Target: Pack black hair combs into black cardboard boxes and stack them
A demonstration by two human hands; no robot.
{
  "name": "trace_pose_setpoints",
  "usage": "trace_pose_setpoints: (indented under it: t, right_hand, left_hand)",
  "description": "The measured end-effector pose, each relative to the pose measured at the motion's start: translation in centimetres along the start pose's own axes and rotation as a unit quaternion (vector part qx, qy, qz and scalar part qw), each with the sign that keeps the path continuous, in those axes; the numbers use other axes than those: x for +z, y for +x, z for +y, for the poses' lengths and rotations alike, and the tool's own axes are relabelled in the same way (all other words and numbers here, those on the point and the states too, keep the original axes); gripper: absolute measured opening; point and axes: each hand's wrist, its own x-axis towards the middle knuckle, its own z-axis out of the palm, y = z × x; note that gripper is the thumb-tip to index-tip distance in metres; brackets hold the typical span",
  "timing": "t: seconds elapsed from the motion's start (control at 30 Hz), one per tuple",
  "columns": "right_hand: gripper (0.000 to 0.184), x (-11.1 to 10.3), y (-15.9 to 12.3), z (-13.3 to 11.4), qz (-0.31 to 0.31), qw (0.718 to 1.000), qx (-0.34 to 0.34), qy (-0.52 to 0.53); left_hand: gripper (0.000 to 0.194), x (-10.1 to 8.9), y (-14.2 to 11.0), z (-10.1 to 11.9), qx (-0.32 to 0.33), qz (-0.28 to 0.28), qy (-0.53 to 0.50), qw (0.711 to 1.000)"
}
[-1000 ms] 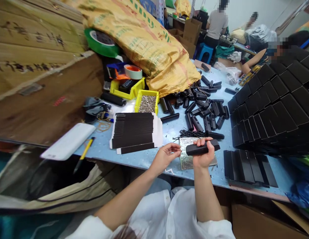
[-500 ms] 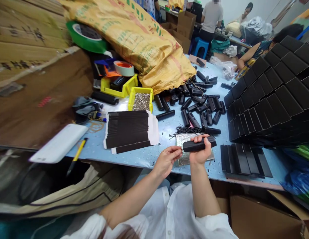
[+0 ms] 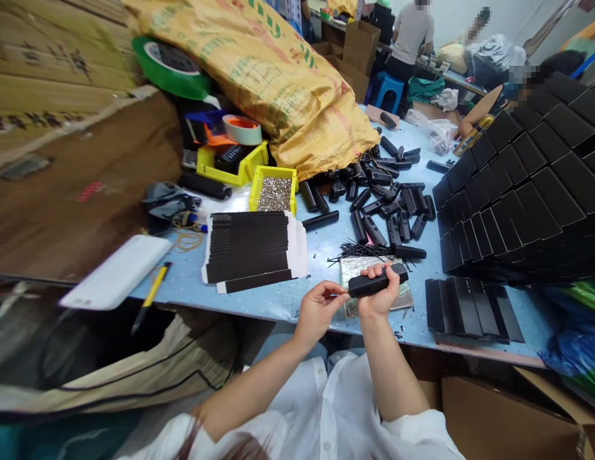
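My right hand (image 3: 378,299) is wrapped round a black oblong case (image 3: 369,283) with a ribbed, textured surface. The case is held slightly tilted above a silvery flat packet (image 3: 403,298) on the table. At its left end, the fingertips of my left hand (image 3: 321,305) are pinched together, touching or almost touching it. Whatever those fingers hold is too small to make out. Just beyond the case lies a bundle of thin black strips (image 3: 357,249). Several similar black cases (image 3: 374,229) are heaped farther back.
Flat black cartons (image 3: 249,246) lie at left, near a yellow bin of small metal screws (image 3: 274,193). Stacked black boxes (image 3: 517,185) rise at right, with more black boxes (image 3: 470,310) before them. A yellow woven sack (image 3: 287,83) leans over the back. Co-workers sit beyond.
My right hand has drawn the case slightly left and down and turned it a little. Its end now meets the pinched fingertips of my left hand, which were a small gap away.
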Motion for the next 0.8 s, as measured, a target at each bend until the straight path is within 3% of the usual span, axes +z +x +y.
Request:
trace_pose_setpoints:
  t: [0.07,0.1,0.17,0.23,0.33,0.4,0.47,0.53,0.6,0.67,0.73,0.8]
  right_hand:
    - [0.014,-1.2,-0.2,0.2,-0.068,0.991,-0.056,-0.097]
    - [0.016,-1.9,-0.2,0.3,-0.117,0.976,-0.084,-0.163]
    - [0.021,-3.5,0.3,0.6,-0.211,0.929,-0.109,-0.283]
    - [0.021,-5.0,1.4,0.7,-0.254,0.899,-0.096,-0.343]
    - [0.027,-7.0,4.0,0.0,-0.164,0.902,-0.087,-0.389]
    - [0.048,-8.2,5.4,-1.1,-0.088,0.859,-0.120,-0.491]
    - [0.067,-8.7,5.8,-2.1,-0.054,0.771,-0.190,-0.605]
    - [0.066,-8.0,4.7,-2.8,-0.075,0.705,-0.260,-0.656]
    - [0.049,-5.9,2.5,-2.6,-0.172,0.701,-0.290,-0.628]
    - [0.041,-3.3,0.0,-1.8,-0.306,0.702,-0.298,-0.570]
    - [0.044,-1.0,-2.0,-0.7,-0.379,0.684,-0.312,-0.539]
    - [0.043,0.1,-2.9,-0.2,-0.388,0.669,-0.335,-0.538]
  left_hand:
    - [0.027,-2.9,0.7,0.1,0.055,-0.037,0.145,0.987]
    - [0.033,-4.8,1.2,0.3,0.088,-0.040,0.236,0.967]
    - [0.038,-9.3,2.6,0.8,0.133,-0.008,0.435,0.891]
    - [0.047,-13.5,3.8,1.3,0.119,0.022,0.580,0.806]
    - [0.052,-17.3,5.3,2.3,0.080,-0.006,0.676,0.732]
    - [0.051,-17.9,6.1,3.4,0.057,-0.013,0.692,0.720]
    - [0.039,-17.4,6.7,5.0,0.012,-0.020,0.677,0.736]
    - [0.023,-16.1,6.7,6.9,-0.033,-0.040,0.600,0.798]
    - [0.017,-13.9,5.8,8.6,-0.068,-0.087,0.434,0.894]
    - [0.017,-11.2,4.3,9.4,-0.105,-0.144,0.235,0.955]
    - [0.014,-8.6,2.5,9.1,-0.137,-0.188,0.100,0.967]
    - [0.012,-7.0,1.0,8.0,-0.154,-0.211,0.031,0.965]
